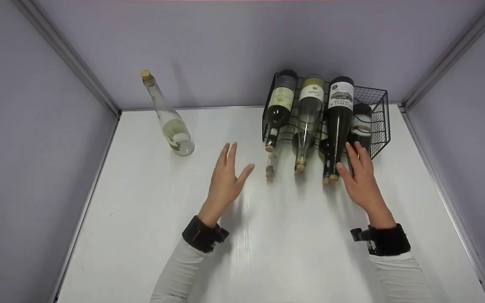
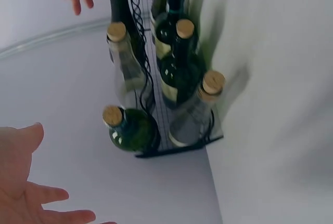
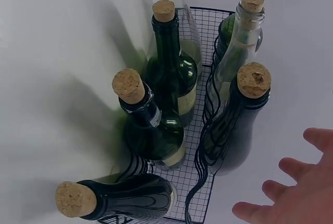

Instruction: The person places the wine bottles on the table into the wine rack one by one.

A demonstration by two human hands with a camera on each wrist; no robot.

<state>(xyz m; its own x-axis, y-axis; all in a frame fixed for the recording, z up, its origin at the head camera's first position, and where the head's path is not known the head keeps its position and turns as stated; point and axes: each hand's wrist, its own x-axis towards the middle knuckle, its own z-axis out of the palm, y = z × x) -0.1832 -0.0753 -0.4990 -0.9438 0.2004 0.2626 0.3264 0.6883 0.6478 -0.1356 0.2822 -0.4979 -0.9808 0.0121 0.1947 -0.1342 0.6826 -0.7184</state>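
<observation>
A black wire rack (image 1: 380, 126) holds several corked wine bottles in two tiers, necks toward the person. On its upper tier lie a dark green bottle (image 1: 279, 113), a clear bottle (image 1: 310, 110) and a long dark bottle (image 1: 340, 122) with a white label. My right hand (image 1: 361, 185) is just right of the long dark bottle's neck, fingers spread and grasping nothing; the right wrist view shows a gap between its fingers (image 3: 296, 169) and the bottles. Left of the rack, my left hand (image 1: 224, 185) hovers over the table, fingers extended and thumb apart, holding nothing.
A clear corked bottle (image 1: 171, 122) with a pale label stands upright at the back left of the white table (image 1: 276, 252). Grey panels (image 1: 209, 46) enclose the back and both sides. The rack stands close to the back panel.
</observation>
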